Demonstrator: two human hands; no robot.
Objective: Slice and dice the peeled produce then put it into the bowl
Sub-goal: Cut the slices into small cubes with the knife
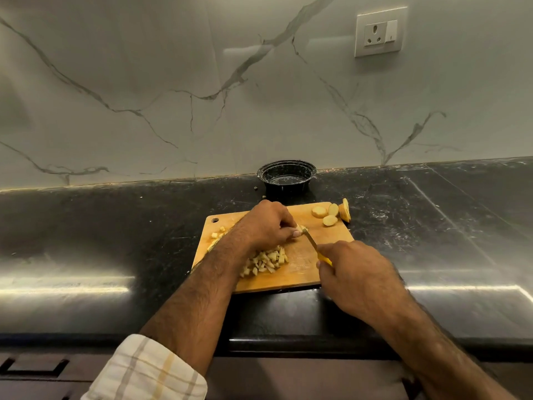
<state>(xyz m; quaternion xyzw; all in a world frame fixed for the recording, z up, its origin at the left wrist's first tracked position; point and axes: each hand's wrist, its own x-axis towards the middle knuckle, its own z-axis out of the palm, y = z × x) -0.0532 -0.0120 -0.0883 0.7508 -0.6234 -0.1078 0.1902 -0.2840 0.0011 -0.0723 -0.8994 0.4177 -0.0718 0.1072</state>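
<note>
A small piece of the peeled produce (pixel 301 228) is pinned on the cutting board (pixel 300 272) under the curled fingers (pixel 295 233) of the left hand (pixel 266 223). A knife (pixel 311 240) with a yellow handle is gripped by the right hand (pixel 353 272), its fingers closed round the handle, the blade tip meeting the held piece. A heap of diced pieces (pixel 268 261) is noted on the board just below the left hand, with a few stray dice (pixel 217 232) near the board's hanging hole. Four uncut slices (pixel 331 213) are seen at the far right corner, one leaning at the board's edge. The black bowl (pixel 286 178) stands beyond the board on the dark surface (pixel 115 241), apparently without produce in it.

Dicing is judged partly done. For this cut, the fingertips should be kept tucked behind the blade, the piece held flat, and the strokes kept short and even. As the piece is small, slipping is the likely fault.
</note>
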